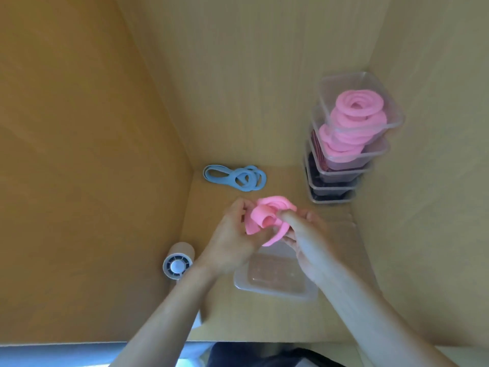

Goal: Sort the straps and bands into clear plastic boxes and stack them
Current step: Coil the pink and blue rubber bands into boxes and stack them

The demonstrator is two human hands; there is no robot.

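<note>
Small fan (pixel 177 264): lower left of the frame, standing at the edge of the desk (pixel 264 321), apart from the sorting.
Blue bands (pixel 235 178): a loose tangle left of centre near the back corner, lying flat, probably waiting their turn.
Left hand (pixel 232 234): fingers curled round the pink band (pixel 267 218), steadying one side of its coil.
Pink band: centre of the frame, held in the air between both hands. It is a wide, soft, matte strip, partly rolled, likely being wound small enough to fit.
Clear box (pixel 275 284): open, directly beneath the hands, so the coil can drop straight in.
Right hand (pixel 307 239): fingers pinch the band's other side.
Stack of clear boxes (pixel 349 144): upper right, tucked into the corner. Pink coils fill the upper boxes and dark contents the lower ones.
</note>
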